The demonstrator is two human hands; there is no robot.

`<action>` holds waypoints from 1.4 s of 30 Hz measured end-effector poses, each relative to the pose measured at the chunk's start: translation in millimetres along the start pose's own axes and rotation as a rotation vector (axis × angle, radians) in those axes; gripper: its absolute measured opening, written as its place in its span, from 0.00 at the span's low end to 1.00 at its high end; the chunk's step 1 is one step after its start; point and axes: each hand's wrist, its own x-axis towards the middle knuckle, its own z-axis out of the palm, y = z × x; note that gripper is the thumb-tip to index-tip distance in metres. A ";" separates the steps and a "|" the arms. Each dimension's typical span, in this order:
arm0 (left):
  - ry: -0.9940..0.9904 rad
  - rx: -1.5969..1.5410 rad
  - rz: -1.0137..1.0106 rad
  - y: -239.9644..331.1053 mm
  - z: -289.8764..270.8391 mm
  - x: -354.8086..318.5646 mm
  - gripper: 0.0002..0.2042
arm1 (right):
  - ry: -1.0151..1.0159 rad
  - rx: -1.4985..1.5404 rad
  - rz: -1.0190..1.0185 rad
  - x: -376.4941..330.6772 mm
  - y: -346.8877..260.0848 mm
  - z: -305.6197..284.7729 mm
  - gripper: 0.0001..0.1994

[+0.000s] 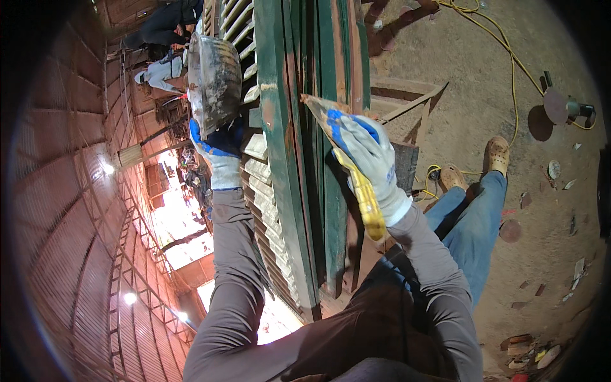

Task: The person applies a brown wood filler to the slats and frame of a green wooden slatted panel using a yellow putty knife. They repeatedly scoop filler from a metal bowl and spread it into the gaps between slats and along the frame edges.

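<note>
**Gloved hands work putty onto a green shutter**

At the centre of the frame, the right hand (369,156), in a white and blue glove, is closed around the yellow handle of a putty knife (347,146). The blade points toward the upper left and its tip rests against the green shutter (299,159), which runs from the top of the frame down past the middle. Orange-brown filler coats the blade and streaks the frame of the shutter nearby.

To the left, the left hand (219,149), gloved the same way, grips a battered metal bowl (213,79) from below and holds it up in the upper left centre, just beside the shutter's slats. What the bowl holds cannot be seen from this angle; it is possibly the same filler.

Both grey sleeves rise from the lower edge. On the right, the person's jeans lead to a pair of tan shoes (496,155) on the dirt floor (547,254). A yellow cable (512,70) loops across the floor at upper right toward a round disc tool (563,106). Scraps lie scattered along the right edge. In the upper left corner, other people (162,48) are bent over their own work.
</note>
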 end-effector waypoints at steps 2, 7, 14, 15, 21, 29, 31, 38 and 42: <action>0.013 0.169 0.059 -3.5 -1.4 1.3 0.33 | 0.034 -0.057 -0.021 11.0 3.1 9.5 0.22; 0.113 -0.076 -0.113 4.5 13.1 2.7 0.31 | 0.102 -0.095 -0.139 25.6 11.3 36.9 0.24; -0.065 0.723 0.343 -13.8 -14.3 3.5 0.34 | 0.042 0.133 -0.087 2.4 0.9 19.3 0.21; -0.073 0.744 0.343 -12.6 -13.6 3.5 0.34 | 0.043 0.104 -0.079 2.3 5.3 15.2 0.21; 0.005 0.577 0.201 -11.7 -8.6 5.1 0.33 | 0.006 0.035 -0.106 37.4 18.4 18.6 0.19; 0.083 0.283 0.075 -15.1 -11.7 5.1 0.33 | -0.035 0.145 -0.001 7.1 13.8 -3.5 0.20; 0.085 0.181 -0.008 -9.6 -12.7 7.0 0.34 | 0.024 0.205 0.080 22.1 7.8 -5.5 0.21; 0.045 0.477 0.066 -16.4 -29.6 7.0 0.35 | -0.015 0.890 0.743 20.3 -28.0 -14.9 0.20; -0.026 0.716 0.299 -17.2 -27.0 7.5 0.34 | -0.006 0.626 0.513 18.3 -20.7 -2.0 0.21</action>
